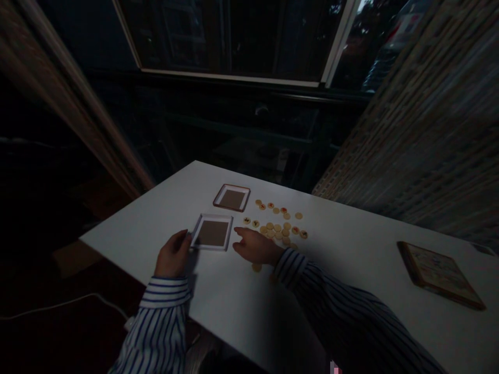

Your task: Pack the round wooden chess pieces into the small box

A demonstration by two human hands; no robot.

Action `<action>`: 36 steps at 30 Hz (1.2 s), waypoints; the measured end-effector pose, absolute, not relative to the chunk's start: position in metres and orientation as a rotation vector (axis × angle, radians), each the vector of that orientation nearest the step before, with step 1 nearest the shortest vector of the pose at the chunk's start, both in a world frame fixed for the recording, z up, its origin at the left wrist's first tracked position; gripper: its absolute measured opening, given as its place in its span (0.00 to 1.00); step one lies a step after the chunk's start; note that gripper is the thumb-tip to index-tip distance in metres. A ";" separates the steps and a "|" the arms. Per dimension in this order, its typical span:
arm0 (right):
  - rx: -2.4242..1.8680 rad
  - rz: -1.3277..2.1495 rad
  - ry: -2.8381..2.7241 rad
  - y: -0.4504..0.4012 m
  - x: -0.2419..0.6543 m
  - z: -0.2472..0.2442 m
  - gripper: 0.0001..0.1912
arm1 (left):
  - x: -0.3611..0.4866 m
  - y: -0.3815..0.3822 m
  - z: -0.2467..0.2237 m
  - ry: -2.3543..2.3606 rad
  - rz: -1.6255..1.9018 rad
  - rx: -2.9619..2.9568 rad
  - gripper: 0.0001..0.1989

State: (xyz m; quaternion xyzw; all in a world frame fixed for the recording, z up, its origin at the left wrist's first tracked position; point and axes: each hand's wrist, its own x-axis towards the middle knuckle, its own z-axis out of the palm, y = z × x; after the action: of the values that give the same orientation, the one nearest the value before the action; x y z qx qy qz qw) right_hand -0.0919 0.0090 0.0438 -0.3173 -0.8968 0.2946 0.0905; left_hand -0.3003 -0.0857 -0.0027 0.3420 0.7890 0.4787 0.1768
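Note:
A shallow square box (197,244) with white walls and a brown inside lies on the white table, open side up. My left hand (173,254) is closed at its left edge, fingertips against the wall. My right hand (257,246) is just right of the box, thumb and index finger apart, with nothing visible between them. Round pale xiangqi pieces (277,228) lie scattered behind and beyond my right hand, some bearing red or dark marks. My right hand and sleeve hide part of them. Behind the first box sits a similar box piece (231,199) with a brown rim.
A flat picture-covered box (440,275) lies on the right of the white table (358,234). A dark window (234,41) rises behind, with curtains on both sides and a large plastic bottle (390,47) at upper right. A white cable (89,296) hangs at lower left.

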 end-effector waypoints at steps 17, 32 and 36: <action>-1.008 1.000 -2.616 0.003 -0.118 0.041 0.15 | -0.301 -0.084 0.001 2.109 1.369 1.046 0.19; -0.944 1.044 -2.573 0.001 -0.114 0.040 0.16 | -0.299 -0.088 0.004 2.075 1.381 1.051 0.21; -0.910 1.051 -2.549 0.001 -0.113 0.040 0.15 | -0.301 -0.090 0.002 2.053 1.397 1.074 0.22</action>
State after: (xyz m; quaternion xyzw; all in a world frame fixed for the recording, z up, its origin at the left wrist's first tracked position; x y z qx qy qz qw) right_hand -0.1126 0.0013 0.0400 -0.3111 -0.8717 0.3595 0.1190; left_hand -0.3013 -0.0901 0.0023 0.3875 0.7408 0.5041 0.2164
